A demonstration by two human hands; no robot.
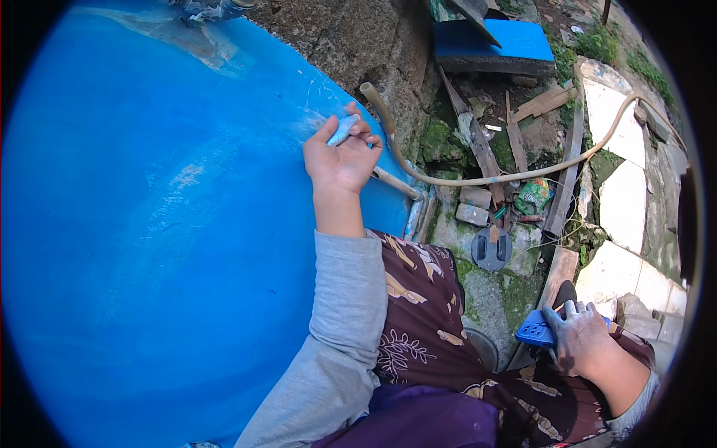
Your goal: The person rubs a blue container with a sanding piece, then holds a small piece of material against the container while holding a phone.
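My left hand (343,160) is turned palm up over the right edge of a blue painted surface (172,299). Its curled fingers and thumb hold a small, pale blue flat piece (343,130), whose material I cannot make out. Whitish scuffs mark the paint beside this hand. Low on the right, near my lap, my right hand (579,337) is closed over a blue, block-shaped thing (535,329) with several dark round spots at one end. The back of that hand looks dusty. Its palm side is hidden.
A beige hose (515,178) curves across the mossy ground from beside my left hand. Wooden planks (482,153), small stone blocks (472,214) and a round grey disc (491,249) lie to the right. Patterned dark cloth (426,321) covers my lap. A blue-topped slab (493,41) stands farther back.
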